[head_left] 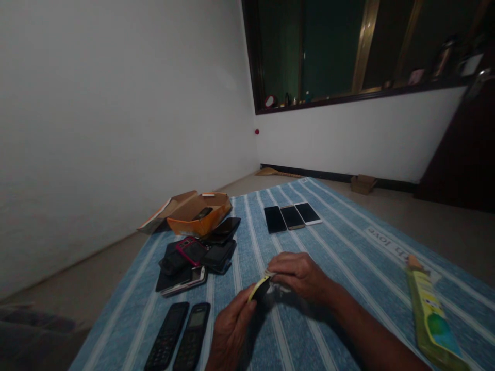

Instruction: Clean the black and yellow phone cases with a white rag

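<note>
Over the middle of the table, my left hand (232, 322) grips a thin phone (260, 289) with a pale yellow edge, tilted on its side. My right hand (299, 275) is closed at the phone's far end, pressing a greyish-white cloth (279, 287) against it. Most of the phone's face is turned away or in shadow. Left of my left hand lie two black keypad phones (192, 335), side by side. Beyond them is a loose pile of several phones (211, 255), one with a pink frame (189, 248).
An open orange cardboard box (197, 226) with a dark phone inside stands at the back left. Three smartphones (293, 217) lie in a row at the far centre. A yellow-green bottle (433, 319) lies at right on the blue striped tablecloth (348, 257).
</note>
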`<action>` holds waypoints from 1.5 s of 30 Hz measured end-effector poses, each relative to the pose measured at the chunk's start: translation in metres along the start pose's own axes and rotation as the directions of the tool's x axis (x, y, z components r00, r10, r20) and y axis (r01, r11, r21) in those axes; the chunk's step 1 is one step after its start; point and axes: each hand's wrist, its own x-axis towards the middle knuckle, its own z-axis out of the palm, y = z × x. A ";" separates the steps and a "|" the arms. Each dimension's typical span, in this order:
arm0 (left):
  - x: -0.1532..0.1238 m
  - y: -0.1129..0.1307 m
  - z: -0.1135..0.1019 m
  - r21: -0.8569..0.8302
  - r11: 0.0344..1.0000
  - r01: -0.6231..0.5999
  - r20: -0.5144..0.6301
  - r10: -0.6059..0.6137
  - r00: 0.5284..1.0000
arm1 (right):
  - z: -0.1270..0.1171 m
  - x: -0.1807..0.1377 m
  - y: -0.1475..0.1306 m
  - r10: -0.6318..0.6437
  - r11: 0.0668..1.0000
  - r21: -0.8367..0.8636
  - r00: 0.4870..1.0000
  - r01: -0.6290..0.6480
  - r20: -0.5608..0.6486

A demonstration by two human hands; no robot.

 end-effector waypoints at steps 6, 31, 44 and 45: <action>-0.001 -0.007 -0.001 0.018 1.000 -0.019 -0.033 0.020 0.999 | 0.007 0.004 -0.016 -0.018 0.997 -0.071 0.999 0.021 0.045; -0.001 -0.002 -0.003 -0.011 0.999 0.041 -0.021 -0.042 0.999 | 0.008 -0.003 0.004 0.260 0.920 0.302 0.966 -0.249 0.006; 0.004 -0.001 0.000 -0.001 1.000 0.022 -0.029 -0.022 0.999 | 0.006 0.000 -0.004 0.197 0.970 0.155 0.979 -0.187 -0.050; 0.005 -0.001 0.001 0.006 1.000 0.003 -0.028 -0.003 1.000 | 0.005 0.000 -0.005 0.165 0.982 0.104 0.985 -0.159 -0.052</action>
